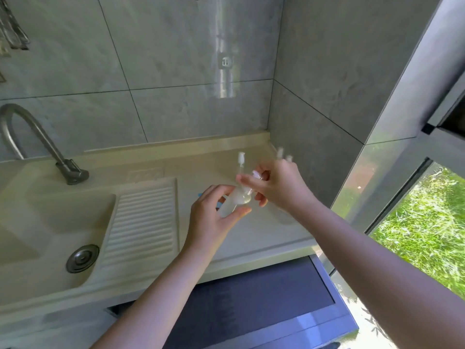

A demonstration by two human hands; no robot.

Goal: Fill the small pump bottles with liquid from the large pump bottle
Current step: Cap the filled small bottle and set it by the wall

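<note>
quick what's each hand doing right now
Left hand: fingers curled round a small bottle.
Right hand: fingers pinching something at the bottle's top; blurred.

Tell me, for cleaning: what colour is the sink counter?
Pale cream counter, with a ribbed drainboard; head view.

The left hand (214, 212) and right hand (279, 187) hold a small bottle (235, 201) over the tabletop (251, 235); the sink (50, 222) sits at nine o'clock.
</note>
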